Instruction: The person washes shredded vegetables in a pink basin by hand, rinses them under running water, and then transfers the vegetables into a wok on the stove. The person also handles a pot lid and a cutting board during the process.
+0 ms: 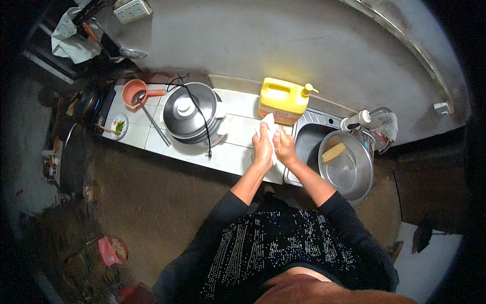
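Note:
My left hand point(262, 146) and my right hand point(285, 146) are close together over the tiled counter, both closed on a crumpled white cloth or paper point(270, 131) between them. Just beyond them stands a yellow jug point(281, 99) with a pump top and an orange liquid low inside. To the right, a large metal basin point(347, 178) rests over the steel sink point(312, 138), with a yellowish, elongated piece point(333, 152) in it. Left of my hands is an electric cooker point(190, 117) under a metal lid, its black cord and plug lying across it.
Farther left are an orange dipper point(133, 91), a metal ladle point(153, 122) leaning on it and a small plate point(124, 133) of chopped greens. A dark wok point(85, 104) sits at the far left. The faucet point(358, 118) stands behind the basin.

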`<state>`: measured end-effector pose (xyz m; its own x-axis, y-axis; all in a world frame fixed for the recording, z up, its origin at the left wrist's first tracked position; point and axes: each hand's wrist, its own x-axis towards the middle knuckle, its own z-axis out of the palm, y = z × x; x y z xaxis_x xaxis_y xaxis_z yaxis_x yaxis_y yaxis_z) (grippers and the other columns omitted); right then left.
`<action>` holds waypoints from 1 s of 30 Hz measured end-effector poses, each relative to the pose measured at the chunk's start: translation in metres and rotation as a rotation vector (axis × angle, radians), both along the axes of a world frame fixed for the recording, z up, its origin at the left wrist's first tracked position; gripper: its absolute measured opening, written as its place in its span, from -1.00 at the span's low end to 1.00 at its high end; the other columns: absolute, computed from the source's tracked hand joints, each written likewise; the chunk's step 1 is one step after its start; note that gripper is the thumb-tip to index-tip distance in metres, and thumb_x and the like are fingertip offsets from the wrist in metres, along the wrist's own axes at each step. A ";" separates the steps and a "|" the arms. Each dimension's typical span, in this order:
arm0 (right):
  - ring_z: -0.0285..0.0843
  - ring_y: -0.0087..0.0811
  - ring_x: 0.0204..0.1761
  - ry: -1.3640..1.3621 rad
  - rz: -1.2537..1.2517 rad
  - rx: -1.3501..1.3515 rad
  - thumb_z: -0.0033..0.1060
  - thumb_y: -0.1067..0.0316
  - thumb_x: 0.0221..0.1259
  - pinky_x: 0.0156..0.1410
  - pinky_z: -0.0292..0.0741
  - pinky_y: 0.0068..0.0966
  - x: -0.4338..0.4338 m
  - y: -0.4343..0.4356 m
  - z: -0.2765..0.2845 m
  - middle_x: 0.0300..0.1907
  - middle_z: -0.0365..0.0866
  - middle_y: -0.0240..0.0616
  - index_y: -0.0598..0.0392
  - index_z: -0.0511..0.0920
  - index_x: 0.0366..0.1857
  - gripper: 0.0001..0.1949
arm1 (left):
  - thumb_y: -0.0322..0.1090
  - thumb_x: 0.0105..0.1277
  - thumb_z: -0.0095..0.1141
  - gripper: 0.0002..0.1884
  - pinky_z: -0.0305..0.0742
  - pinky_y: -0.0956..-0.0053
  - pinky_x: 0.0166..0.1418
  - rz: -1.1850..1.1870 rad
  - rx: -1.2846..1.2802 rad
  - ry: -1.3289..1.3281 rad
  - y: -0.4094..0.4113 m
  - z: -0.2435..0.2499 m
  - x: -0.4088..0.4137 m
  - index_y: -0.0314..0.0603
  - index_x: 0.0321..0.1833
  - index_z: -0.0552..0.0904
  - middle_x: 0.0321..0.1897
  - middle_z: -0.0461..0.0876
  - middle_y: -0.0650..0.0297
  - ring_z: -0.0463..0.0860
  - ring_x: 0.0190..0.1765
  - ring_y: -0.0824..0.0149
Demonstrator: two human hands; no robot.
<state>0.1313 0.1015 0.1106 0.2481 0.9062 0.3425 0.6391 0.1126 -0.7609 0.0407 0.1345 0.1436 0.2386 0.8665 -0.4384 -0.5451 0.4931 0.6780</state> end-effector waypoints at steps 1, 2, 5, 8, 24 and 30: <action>0.68 -0.18 -0.17 0.053 0.031 -0.045 0.06 0.33 0.40 -0.02 0.55 -0.28 0.004 0.004 0.014 -0.23 0.66 0.02 0.29 0.55 0.03 -0.73 | -0.19 0.57 -0.11 -0.62 0.64 0.37 0.03 0.014 0.044 0.040 0.002 -0.006 -0.006 -0.38 0.21 0.48 -0.10 0.67 0.10 0.70 -0.09 0.25; 0.66 -0.18 -0.06 0.103 0.065 -0.092 0.06 0.31 0.41 0.06 0.54 -0.30 0.010 0.006 0.029 -0.13 0.66 0.03 0.29 0.53 0.08 -0.69 | -0.23 0.57 -0.10 -0.64 0.63 0.37 0.05 0.031 0.086 0.080 0.003 -0.011 -0.010 -0.38 0.23 0.46 -0.07 0.66 0.11 0.69 -0.06 0.26; 0.49 -0.20 0.29 0.416 0.032 -0.003 0.03 0.25 0.43 0.37 0.38 -0.34 0.025 0.018 0.032 0.20 0.57 -0.04 0.23 0.43 0.29 -0.57 | -0.46 0.50 -0.11 -0.62 0.59 0.36 0.13 0.125 0.234 0.132 0.009 0.001 -0.021 -0.28 0.35 0.36 0.02 0.62 0.11 0.64 0.06 0.26; 0.38 -0.30 0.36 0.480 0.290 -0.037 -0.06 0.26 0.46 0.48 0.22 -0.40 0.012 0.024 0.028 0.24 0.55 -0.12 0.21 0.49 0.26 -0.60 | -0.40 0.51 -0.07 -0.71 0.62 0.41 0.09 0.130 -0.090 -0.300 -0.017 -0.008 0.020 -0.17 0.25 0.43 -0.04 0.61 0.20 0.64 0.06 0.31; 0.54 -0.31 0.25 1.280 0.238 -0.561 -0.09 -0.03 0.51 0.34 0.50 -0.29 0.082 -0.014 0.017 0.27 0.51 -0.21 0.11 0.32 0.38 -0.46 | -0.32 0.45 0.07 -0.55 0.47 0.26 0.27 -0.109 0.799 0.888 -0.013 0.027 0.018 -0.06 0.40 0.47 0.21 0.52 -0.04 0.57 0.18 0.02; 0.62 -0.41 -0.09 0.550 0.113 -0.356 -0.07 0.54 0.13 0.06 0.54 -0.43 0.105 0.000 -0.016 -0.16 0.71 -0.21 0.27 0.61 -0.04 -0.67 | -0.36 0.38 0.19 -0.70 0.55 0.33 0.13 0.008 0.555 0.848 -0.008 0.000 0.031 -0.23 0.13 0.60 -0.04 0.71 0.00 0.71 0.02 0.15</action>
<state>0.2365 0.1012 0.0942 0.1977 0.9714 -0.1314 0.1463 -0.1618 -0.9759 0.0713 0.1261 0.1440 0.0289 0.9996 0.0044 0.2205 -0.0107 0.9753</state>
